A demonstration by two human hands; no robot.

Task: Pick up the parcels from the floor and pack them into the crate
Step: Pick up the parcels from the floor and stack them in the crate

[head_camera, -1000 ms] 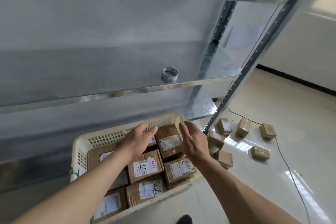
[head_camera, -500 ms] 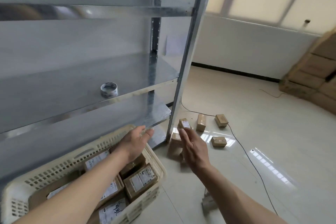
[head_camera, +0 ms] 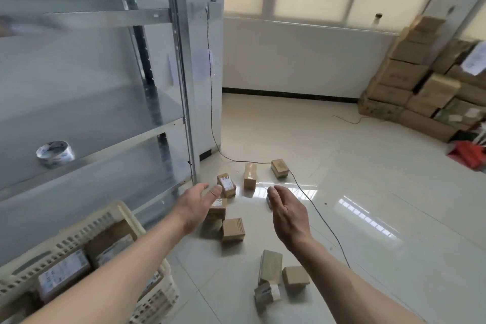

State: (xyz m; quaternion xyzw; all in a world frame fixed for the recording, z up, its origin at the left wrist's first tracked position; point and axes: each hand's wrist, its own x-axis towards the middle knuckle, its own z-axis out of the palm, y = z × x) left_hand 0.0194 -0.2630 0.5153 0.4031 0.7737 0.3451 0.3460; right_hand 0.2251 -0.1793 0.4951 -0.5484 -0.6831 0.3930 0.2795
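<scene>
Cardboard parcels [head_camera: 232, 229] below, both grips empty

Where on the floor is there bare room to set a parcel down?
Bare tile lies right of the black cable, toward the stacked cartons. It is crowded between the shelf post and cable, where small parcels lie scattered, and beside the crate.

From here nothing reads: the white labels on the parcels [head_camera: 226, 184] in the crate [head_camera: 79, 234] and on the floor are only blurred print.
</scene>
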